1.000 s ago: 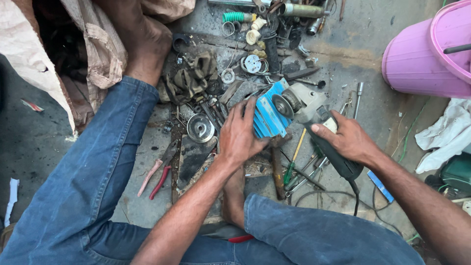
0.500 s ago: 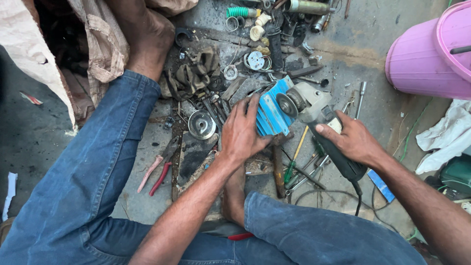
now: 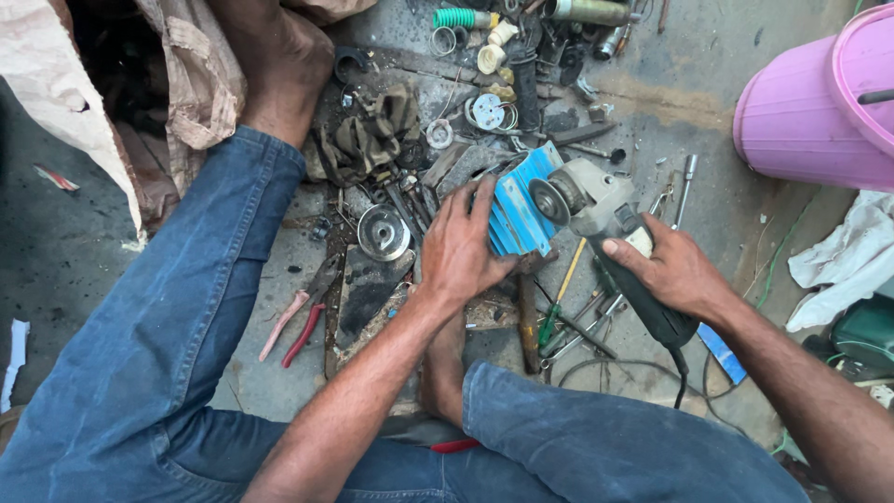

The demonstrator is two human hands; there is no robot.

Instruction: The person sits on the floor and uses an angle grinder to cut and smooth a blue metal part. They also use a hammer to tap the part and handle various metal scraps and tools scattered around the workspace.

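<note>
Steadying the blue ribbed metal block [image 3: 518,216] with my left hand [image 3: 463,250], I press my spread fingers flat along its near edge; the block rests tilted on the concrete floor [image 3: 670,102], among scattered parts. My right hand [image 3: 672,272] is wrapped closed around the dark handle of the angle grinder [image 3: 610,233], whose grey gear head and round disc meet the block's upper right corner. The block looks rigid and fairly heavy, its painted fins giving ridges to bear against; I judge it likely to skid under the disc unless pinned from the side away from the wheel. The grinder seems weighty at the head, best taken at the slim rubbery handle, its cord trailing toward my knee. Left of the block lie a bright round pulley [image 3: 383,232], red-handled pliers [image 3: 296,322] and an oily olive rag [image 3: 368,140]; a pink plastic bucket [image 3: 810,112] stands well apart.
</note>
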